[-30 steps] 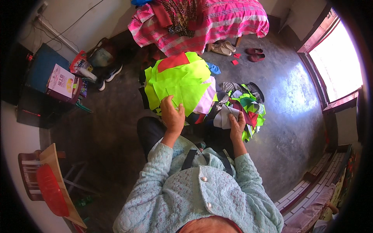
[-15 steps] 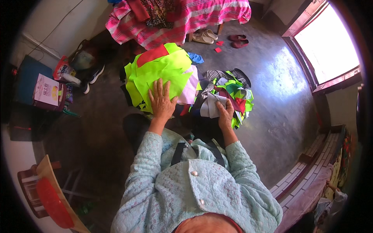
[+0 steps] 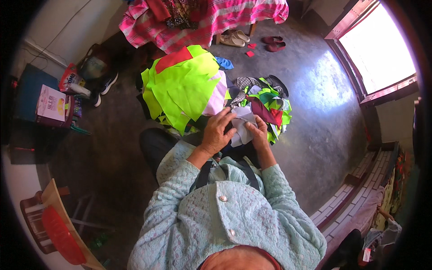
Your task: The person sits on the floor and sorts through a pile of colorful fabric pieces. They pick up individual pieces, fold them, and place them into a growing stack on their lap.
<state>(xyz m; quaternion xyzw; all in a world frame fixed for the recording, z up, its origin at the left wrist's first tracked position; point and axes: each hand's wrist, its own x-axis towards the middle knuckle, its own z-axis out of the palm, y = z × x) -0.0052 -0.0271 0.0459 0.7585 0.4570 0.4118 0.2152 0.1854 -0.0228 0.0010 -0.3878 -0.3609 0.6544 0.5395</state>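
Light grey cloth scraps (image 3: 243, 128) are in front of my lap, between my two hands. My right hand (image 3: 260, 135) is closed on their right side, thumb on top. My left hand (image 3: 217, 132) is at their left edge, its fingers bent and thumb against the cloth. Ahead and to the left stands a large rounded heap of neon yellow-green cloth pieces (image 3: 182, 87), with a red piece (image 3: 173, 60) on top and a pale lilac piece (image 3: 216, 96) at its right side. Just beyond my right hand lies a mixed pile of scraps (image 3: 272, 105) in green, maroon, checked and white.
A bed with a pink checked cover (image 3: 207, 22) is at the far side, with beige shoes (image 3: 232, 39) and dark red shoes (image 3: 274, 45) near it. Red scraps (image 3: 250, 53) lie on the floor. A carton (image 3: 51, 103) is at left, a wooden chair (image 3: 63, 225) lower left.
My left hand has left the yellow-green heap and moved right and nearer to the grey scraps. My right hand has brought the scraps slightly closer, and they look more spread.
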